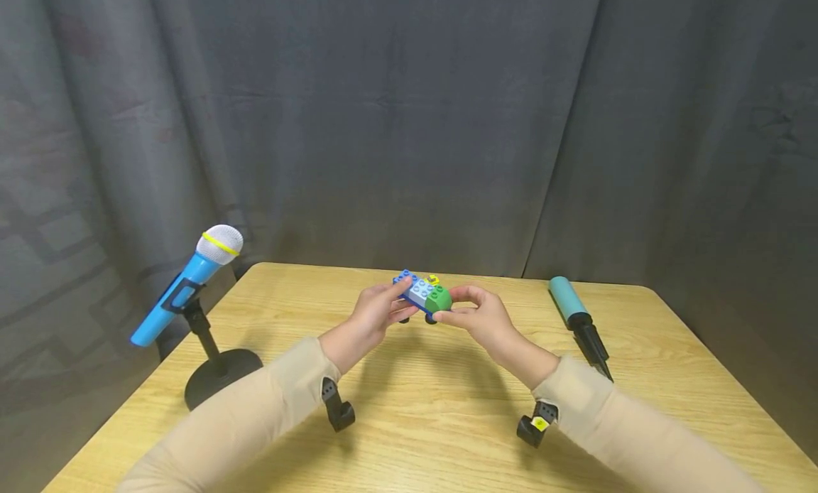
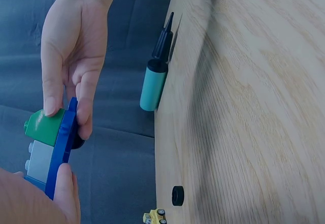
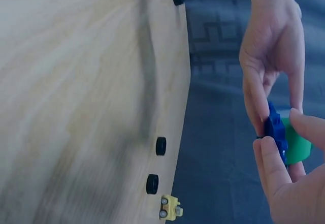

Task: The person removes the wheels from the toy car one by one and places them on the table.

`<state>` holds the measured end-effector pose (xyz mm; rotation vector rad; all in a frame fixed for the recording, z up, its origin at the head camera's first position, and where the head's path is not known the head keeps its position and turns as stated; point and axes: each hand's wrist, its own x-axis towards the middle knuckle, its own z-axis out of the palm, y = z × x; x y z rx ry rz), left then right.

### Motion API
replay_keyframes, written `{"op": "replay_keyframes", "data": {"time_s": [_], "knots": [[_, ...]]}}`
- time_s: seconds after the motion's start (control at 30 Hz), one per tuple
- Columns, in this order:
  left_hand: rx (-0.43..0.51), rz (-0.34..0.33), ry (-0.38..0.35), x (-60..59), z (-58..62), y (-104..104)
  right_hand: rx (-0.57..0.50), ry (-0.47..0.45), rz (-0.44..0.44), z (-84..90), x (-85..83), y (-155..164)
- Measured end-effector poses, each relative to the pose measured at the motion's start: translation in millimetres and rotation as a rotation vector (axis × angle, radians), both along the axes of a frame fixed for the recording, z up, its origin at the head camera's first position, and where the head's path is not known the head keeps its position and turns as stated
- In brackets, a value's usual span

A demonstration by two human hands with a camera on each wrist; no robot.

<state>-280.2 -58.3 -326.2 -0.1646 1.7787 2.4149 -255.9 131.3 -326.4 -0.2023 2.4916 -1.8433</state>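
Note:
Both hands hold a toy brick vehicle raised above the table. It has a dark blue base [image 2: 62, 145], a green sloped brick [image 1: 438, 299], a pale blue brick [image 2: 40, 160] and a blue studded brick [image 1: 406, 275]. My left hand [image 1: 371, 312] grips the blue-brick end, thumb on top and fingers beneath. At the other end my right hand [image 1: 484, 317] pinches the green brick and base between thumb and fingers. A dark round part [image 2: 77, 141] shows at the base's underside beside the right fingertips; fingers partly hide it.
Two black wheels [image 3: 161, 146] stand on the table [image 1: 409, 422] near a small yellow toy car [image 3: 170, 207]. To the left, a blue toy microphone [image 1: 185, 290] leans on a black stand [image 1: 220, 372]. A teal hand pump [image 1: 567, 301] lies right. Grey curtains [image 1: 383, 123] hang behind.

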Motion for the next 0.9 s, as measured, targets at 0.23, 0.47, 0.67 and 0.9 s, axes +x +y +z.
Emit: {"op": "replay_keyframes", "data": {"time_s": [0.23, 0.47, 0.67, 0.9], "knots": [[-0.026, -0.007, -0.007, 0.2, -0.5, -5.0, -0.016, 0.009, 0.004, -3.9, 5.9, -3.1], [-0.063, -0.029, 0.022, -0.6, -2.1, -7.2, -0.021, 0.008, 0.082, -4.1, 10.6, 3.9], [-0.108, -0.081, 0.054, -1.2, -1.4, -9.3, -0.040, -0.014, 0.139, -3.4, 6.3, 18.3], [-0.184, -0.235, 0.069, -1.0, 0.1, -13.6, 0.001, 0.004, 0.161, 6.4, -8.0, 30.0]]}}
